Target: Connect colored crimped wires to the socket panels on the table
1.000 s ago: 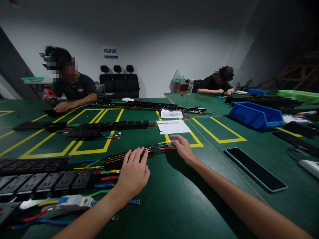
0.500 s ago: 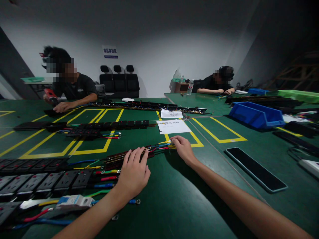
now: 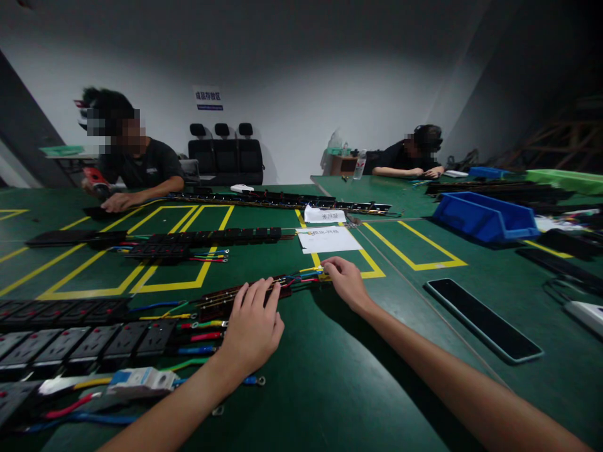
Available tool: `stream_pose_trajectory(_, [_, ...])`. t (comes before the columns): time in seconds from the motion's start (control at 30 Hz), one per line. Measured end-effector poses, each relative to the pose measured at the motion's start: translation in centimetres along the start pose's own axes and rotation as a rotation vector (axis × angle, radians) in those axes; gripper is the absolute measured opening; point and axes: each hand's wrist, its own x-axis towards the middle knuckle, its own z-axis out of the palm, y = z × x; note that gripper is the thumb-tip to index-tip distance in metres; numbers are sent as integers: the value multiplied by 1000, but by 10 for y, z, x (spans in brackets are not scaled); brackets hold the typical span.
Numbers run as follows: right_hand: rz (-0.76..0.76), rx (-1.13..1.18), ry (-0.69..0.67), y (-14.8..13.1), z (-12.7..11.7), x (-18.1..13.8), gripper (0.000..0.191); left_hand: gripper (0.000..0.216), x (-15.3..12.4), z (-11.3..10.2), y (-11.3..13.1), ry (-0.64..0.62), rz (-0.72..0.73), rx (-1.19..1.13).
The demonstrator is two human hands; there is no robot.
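Observation:
A dark socket strip lies on the green table with thin metal bars along its upper face. My left hand rests flat over its right part, fingers stretched out and slightly apart. Blue, yellow and red wires run from the strip's right end. At their far ends my right hand is closed, thumb and fingers pinched together on the wire ends. The wire tips are partly hidden by those fingers.
Rows of black socket modules with lugged wires and a white-blue breaker lie at left. A phone and blue bin stand right. Paper labels lie ahead. One co-worker holds a red power tool; another person sits back right.
Almost nothing differs. Both my hands keep their places on the strip and the wires.

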Motion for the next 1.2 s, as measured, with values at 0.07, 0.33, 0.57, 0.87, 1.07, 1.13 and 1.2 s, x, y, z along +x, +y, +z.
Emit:
stream_pose_trajectory(0.07, [-10,2,1,1,0,0,32,49,0,0,0,-3,0,4])
stream_pose_trajectory(0.33, [-17,-8,-12,0,0,0,32,50,-1,1,0,-2,2,6])
stream_pose_trajectory(0.57, [-19,-20,-7,-2,-1,0,32,50,0,0,0,-15,1,1])
stream_pose_trajectory(0.87, [-24,-54,-14,-6,-3,-1,33,51,-1,2,-1,-3,15,22])
stream_pose_trajectory(1.07, [-25,-45,-11,-5,-2,-1,33,50,0,2,-1,-12,7,6])
stream_pose_trajectory(1.13, [-25,-42,-10,-5,-1,-1,32,50,0,2,-1,-5,2,-11])
stream_pose_trajectory(1.2, [-25,-42,-11,-5,-1,-1,33,49,-1,2,-1,0,-4,-30])
